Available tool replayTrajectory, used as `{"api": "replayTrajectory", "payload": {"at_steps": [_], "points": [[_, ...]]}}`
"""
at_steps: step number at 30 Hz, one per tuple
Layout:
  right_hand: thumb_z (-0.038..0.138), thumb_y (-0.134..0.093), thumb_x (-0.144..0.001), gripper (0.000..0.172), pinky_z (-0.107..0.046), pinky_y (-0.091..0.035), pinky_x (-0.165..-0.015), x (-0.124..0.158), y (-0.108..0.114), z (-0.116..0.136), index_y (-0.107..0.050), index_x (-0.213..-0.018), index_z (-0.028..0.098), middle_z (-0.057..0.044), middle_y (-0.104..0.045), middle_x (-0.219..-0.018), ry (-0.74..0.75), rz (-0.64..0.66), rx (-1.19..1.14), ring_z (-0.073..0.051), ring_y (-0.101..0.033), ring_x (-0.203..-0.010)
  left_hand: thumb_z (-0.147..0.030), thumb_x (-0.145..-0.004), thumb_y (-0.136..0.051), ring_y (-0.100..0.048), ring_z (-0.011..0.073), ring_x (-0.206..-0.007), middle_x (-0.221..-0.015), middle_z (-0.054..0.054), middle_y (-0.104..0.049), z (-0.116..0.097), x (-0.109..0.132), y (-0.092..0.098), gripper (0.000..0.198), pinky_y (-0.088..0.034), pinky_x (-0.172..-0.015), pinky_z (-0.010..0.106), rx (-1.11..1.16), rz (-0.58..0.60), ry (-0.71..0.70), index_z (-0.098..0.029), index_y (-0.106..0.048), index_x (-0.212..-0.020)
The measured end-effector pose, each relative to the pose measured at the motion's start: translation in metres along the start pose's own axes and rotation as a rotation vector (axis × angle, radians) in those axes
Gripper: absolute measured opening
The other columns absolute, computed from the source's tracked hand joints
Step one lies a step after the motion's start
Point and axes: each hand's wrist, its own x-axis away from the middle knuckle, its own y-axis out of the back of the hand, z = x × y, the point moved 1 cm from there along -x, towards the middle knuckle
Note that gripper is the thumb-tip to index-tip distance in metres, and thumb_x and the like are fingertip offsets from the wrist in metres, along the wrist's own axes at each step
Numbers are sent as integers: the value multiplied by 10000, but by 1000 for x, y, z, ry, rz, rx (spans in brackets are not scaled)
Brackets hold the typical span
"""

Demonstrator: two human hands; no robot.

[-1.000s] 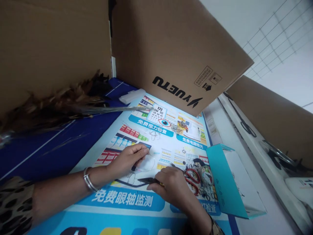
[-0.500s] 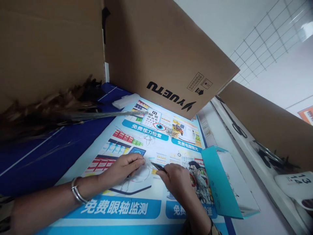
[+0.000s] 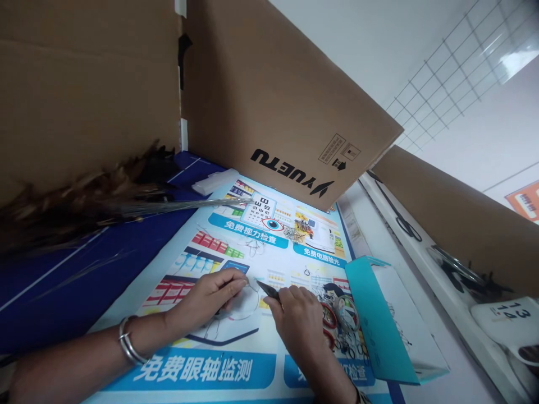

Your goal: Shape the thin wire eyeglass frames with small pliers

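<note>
My left hand (image 3: 210,297) pinches the rim of a thin wire eyeglass frame (image 3: 242,306) that lies on a printed poster (image 3: 219,370). My right hand (image 3: 297,320) is closed around a slim dark tool (image 3: 268,290), its tip pointing up-left at the frame close to my left fingertips. A silver bangle (image 3: 126,348) sits on my left wrist. Just right of my right hand lie red-handled scissors (image 3: 328,317) and a roll of clear tape (image 3: 347,314).
Tall cardboard panels (image 3: 261,95) stand behind and to the left. A feather duster (image 3: 84,202) lies on the blue surface at left. A teal and white paper bag (image 3: 379,320) lies at right. More wire frames (image 3: 256,244) sit farther up the poster.
The right hand swung the dark tool from lying flat below the frame up to the frame's top edge by my left fingers. The view tilted slightly; the scissors are now partly hidden by my hand.
</note>
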Motion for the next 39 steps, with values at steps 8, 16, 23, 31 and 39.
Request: {"api": "replayTrajectory", "payload": {"at_steps": [8, 16, 23, 31, 39], "points": [[397, -549, -873, 241, -273, -299, -626, -1, -2, 2, -591, -763, 187, -48, -622, -729, -8, 10, 11, -189, -545, -723, -413, -881, -470, -483, 136, -531, -552, -45, -514, -2, 3, 0, 245, -383, -527, 235, -113, -21, -48, -205, -600, -895], [390, -563, -865, 227, -280, -306, -625, 0, 1, 6, -602, -770, 188, -44, -627, -738, -12, 44, 17, -196, -554, -730, -394, -894, -453, -509, 136, -548, -564, -46, -532, -8, 3, -1, 253, -402, -559, 242, -138, -28, -60, -184, -588, -935], [399, -565, -860, 229, -296, -333, -641, 0, 0, 5, -609, -780, 189, -52, -636, -762, -4, 79, 39, -214, -564, -751, -407, -894, -448, -511, 136, -552, -582, -40, -532, -5, 4, -1, 269, -407, -553, 243, -143, -20, -59, -182, -590, -929], [399, -556, -865, 243, -287, -341, -646, -1, 3, 2, -618, -789, 177, -68, -641, -766, -7, 128, 23, -209, -569, -755, -403, -896, -449, -506, 136, -563, -590, -39, -524, -3, 3, 0, 254, -401, -557, 239, -166, -13, -71, -187, -580, -868], [395, -526, -880, 261, -278, -332, -640, -2, 11, -2, -622, -779, 174, -64, -653, -774, 12, 191, 13, -200, -579, -748, -382, -883, -471, -498, 130, -556, -599, -38, -514, -1, 1, -1, 234, -397, -537, 230, -152, 13, -57, -181, -578, -834]]}}
